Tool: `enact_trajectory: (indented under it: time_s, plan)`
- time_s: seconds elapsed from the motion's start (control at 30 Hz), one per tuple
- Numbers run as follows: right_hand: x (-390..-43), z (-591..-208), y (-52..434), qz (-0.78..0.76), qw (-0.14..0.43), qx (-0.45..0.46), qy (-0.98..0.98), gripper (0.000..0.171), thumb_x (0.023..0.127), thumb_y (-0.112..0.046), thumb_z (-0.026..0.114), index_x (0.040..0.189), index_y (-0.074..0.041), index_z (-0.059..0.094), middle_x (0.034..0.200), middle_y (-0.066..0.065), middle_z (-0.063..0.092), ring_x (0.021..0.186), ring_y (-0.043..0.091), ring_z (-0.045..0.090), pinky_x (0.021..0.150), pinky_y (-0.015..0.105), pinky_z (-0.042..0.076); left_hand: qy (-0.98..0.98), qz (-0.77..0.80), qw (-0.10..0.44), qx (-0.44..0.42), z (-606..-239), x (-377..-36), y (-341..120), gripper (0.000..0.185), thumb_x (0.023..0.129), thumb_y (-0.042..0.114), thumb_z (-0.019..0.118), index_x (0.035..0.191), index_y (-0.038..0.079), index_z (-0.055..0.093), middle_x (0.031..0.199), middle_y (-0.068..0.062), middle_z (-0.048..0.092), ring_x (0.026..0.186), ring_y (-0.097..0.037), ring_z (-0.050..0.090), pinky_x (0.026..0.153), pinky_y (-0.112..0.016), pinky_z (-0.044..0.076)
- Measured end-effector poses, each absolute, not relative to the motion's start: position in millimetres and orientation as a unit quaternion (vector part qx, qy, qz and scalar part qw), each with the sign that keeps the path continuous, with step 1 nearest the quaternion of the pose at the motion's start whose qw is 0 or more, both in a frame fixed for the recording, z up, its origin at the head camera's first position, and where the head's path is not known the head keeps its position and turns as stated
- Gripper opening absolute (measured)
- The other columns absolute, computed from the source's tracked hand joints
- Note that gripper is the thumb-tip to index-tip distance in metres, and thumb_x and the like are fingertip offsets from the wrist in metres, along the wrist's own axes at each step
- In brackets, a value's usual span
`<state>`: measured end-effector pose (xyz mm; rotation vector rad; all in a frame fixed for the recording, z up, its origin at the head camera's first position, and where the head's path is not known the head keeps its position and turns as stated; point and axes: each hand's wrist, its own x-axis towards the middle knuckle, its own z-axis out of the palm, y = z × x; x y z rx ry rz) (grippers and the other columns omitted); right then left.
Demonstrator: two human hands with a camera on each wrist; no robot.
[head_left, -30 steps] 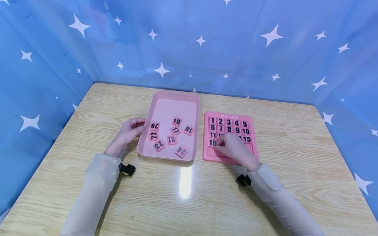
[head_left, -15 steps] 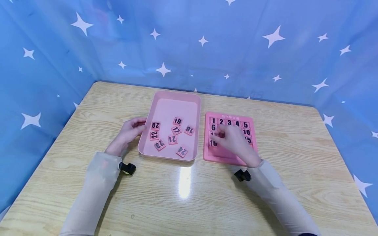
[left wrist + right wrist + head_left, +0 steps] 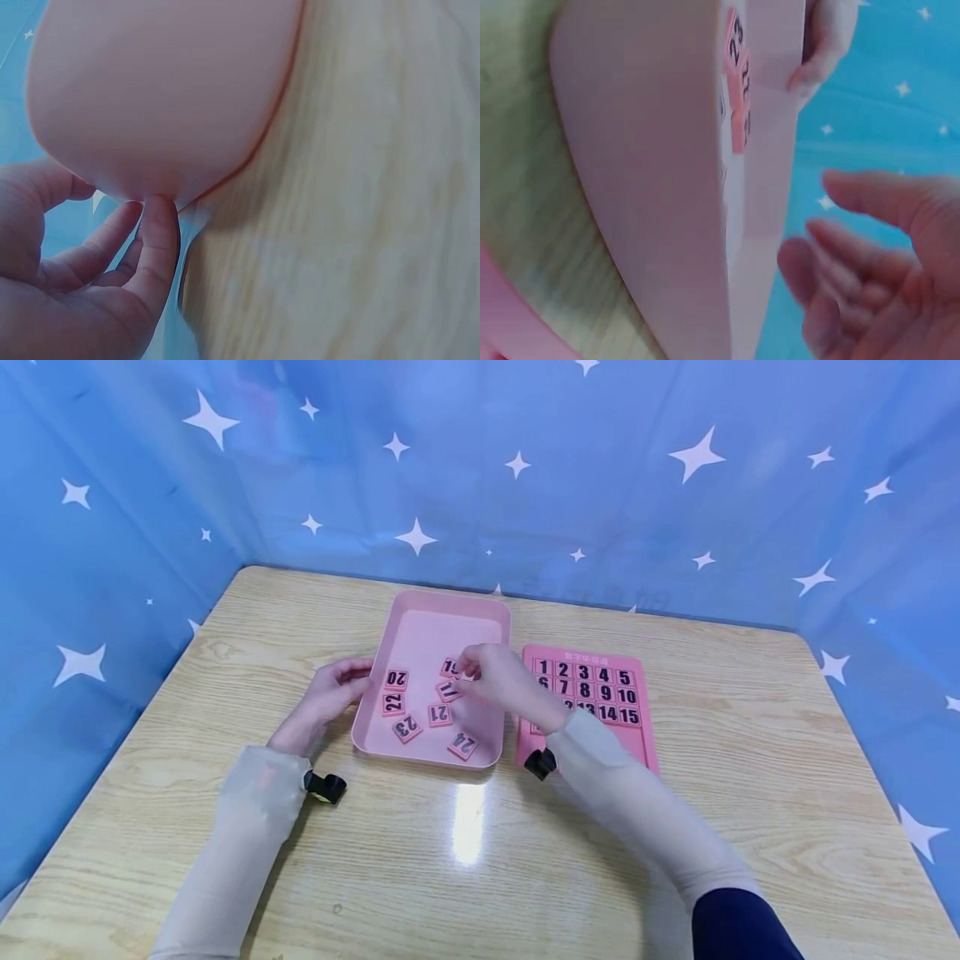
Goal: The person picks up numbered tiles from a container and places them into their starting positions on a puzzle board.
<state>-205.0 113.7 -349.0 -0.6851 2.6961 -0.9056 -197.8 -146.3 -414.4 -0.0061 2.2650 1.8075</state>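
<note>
Pink little number squares lie loose in the shallow pink plastic tray [image 3: 420, 635] on the wooden desk [image 3: 675, 827], and the right hand [image 3: 498, 681], fingers loose and holding nothing, might pick wrong or knock them, while the left hand [image 3: 326, 697] touches the tray's side.
</note>
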Motion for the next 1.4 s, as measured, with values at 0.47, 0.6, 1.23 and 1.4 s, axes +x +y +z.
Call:
enact_trajectory:
  time_s: [0.47,0.6,1.23,1.4]
  plan:
    - [-227.9,-373.1,110.1,-0.293,0.177,-0.271,0.900,0.031,0.075,-0.001,0.075,0.105,0.001,0.068,0.098,0.012,0.065,0.085,0.021,0.061,0.075,0.023,0.051,0.781,0.612,0.125,-0.006,-414.0,-199.2,-143.9,0.041,0.089,-0.001,0.053,0.129,-0.011,0.046,0.124,-0.030,0.051,0.092,-0.011,0.053,0.077,-0.014,0.048]
    - [-230.8,-379.5,110.1,-0.282,0.181,-0.270,0.902,0.032,0.074,0.001,0.075,0.106,-0.001,0.068,0.093,0.010,0.062,0.084,0.020,0.058,0.075,0.024,0.050,0.780,0.612,0.128,-0.010,-413.1,-198.8,-144.0,0.042,0.089,-0.001,0.052,0.129,-0.011,0.046,0.125,-0.030,0.050,0.096,-0.014,0.053,0.078,-0.014,0.048]
    - [-227.8,-375.3,115.0,-0.283,0.156,-0.256,0.911,0.032,0.071,-0.001,0.075,0.102,0.002,0.066,0.090,0.009,0.062,0.084,0.020,0.057,0.076,0.026,0.050,0.784,0.608,0.124,-0.013,-413.3,-196.8,-144.6,0.042,0.089,0.000,0.053,0.129,-0.011,0.046,0.123,-0.030,0.051,0.091,-0.010,0.053,0.077,-0.014,0.048]
    - [-215.3,-352.5,136.5,-0.312,0.142,-0.259,0.903,0.034,0.073,-0.001,0.070,0.106,0.003,0.064,0.094,0.010,0.061,0.087,0.022,0.056,0.079,0.029,0.051,0.782,0.610,0.125,-0.018,-413.6,-196.9,-144.7,0.042,0.089,0.000,0.053,0.129,-0.011,0.046,0.123,-0.030,0.051,0.092,-0.012,0.053,0.077,-0.015,0.049]
